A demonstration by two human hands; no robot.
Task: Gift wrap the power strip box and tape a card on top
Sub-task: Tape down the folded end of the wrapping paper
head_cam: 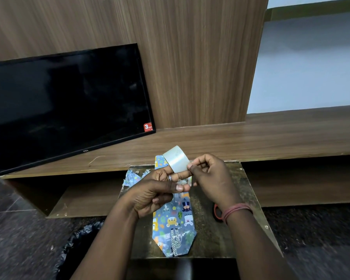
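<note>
The person's two forearms come in from the bottom, and right under them sits the wrapped box (pixel 173 223), long and narrow, done up in blue paper with cartoon animals, lying lengthwise on a small scuffed dark table (pixel 249 190). Its near end is folded to a point with clear tape shining over it

Both hands hover over the far half of that box. The left hand (pixel 156 190) has a roll of clear tape (pixel 175 157) slipped over a raised finger, with a ring showing on that finger, and its thumb is pinched down on the loose tape hanging below the roll. The right hand (pixel 208 176) is curled in, fingertips pinching the tape edge at the roll's side, so both hands are gripping tape. There are pink threads round the right wrist

Just below the right wrist something red and black (pixel 216 214) pokes out, mostly hidden, can't tell what it is. Left of the left hand there's a crumpled scrap of the same paper (pixel 130 177) at the table's edge. Further left a black TV (pixel 65 106) leans on the wood panel wall, and a black bag (pixel 79 239) sits on the floor under the left forearm
</note>
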